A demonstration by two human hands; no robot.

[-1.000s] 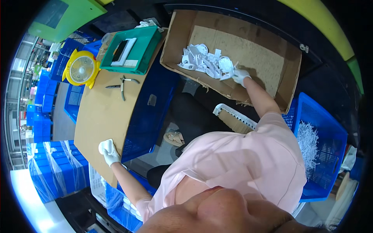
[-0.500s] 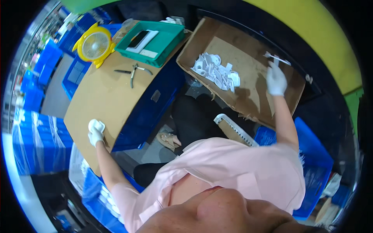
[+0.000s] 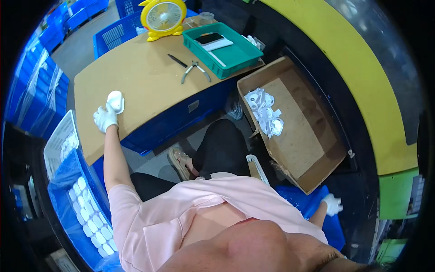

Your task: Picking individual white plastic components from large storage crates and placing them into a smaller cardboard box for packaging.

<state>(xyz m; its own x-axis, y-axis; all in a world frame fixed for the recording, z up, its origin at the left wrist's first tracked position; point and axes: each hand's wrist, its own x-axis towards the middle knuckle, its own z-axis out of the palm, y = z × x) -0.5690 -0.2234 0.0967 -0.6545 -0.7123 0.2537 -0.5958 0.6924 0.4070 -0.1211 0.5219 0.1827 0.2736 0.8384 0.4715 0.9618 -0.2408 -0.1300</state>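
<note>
Both of my hands wear white gloves. My left hand (image 3: 105, 119) rests at the left edge of the cardboard-topped table, its fingers apart beside a white rounded plastic part (image 3: 116, 101). The fingertips are against or very near the part's lower edge; the part lies flat on the cardboard (image 3: 140, 86). Low on the right, my right hand (image 3: 333, 205) is over the rim of a blue bin (image 3: 334, 229), fingers loosely bent and a little apart. Nothing shows in that hand, though its palm side is hidden.
A cardboard box (image 3: 312, 170) at the right holds a pile of white plastic scraps (image 3: 265, 111). Nippers (image 3: 195, 68), a dark pen-like tool (image 3: 177, 60), a green tray (image 3: 222, 68) and a yellow fan (image 3: 164, 20) stand or lie on the table. White parts (image 3: 93, 217) fill a lined bin.
My right hand has left the cardboard box for the blue bin, and the thin white piece in it no longer shows. My left hand has loosened from the rounded part. The view has shifted.
</note>
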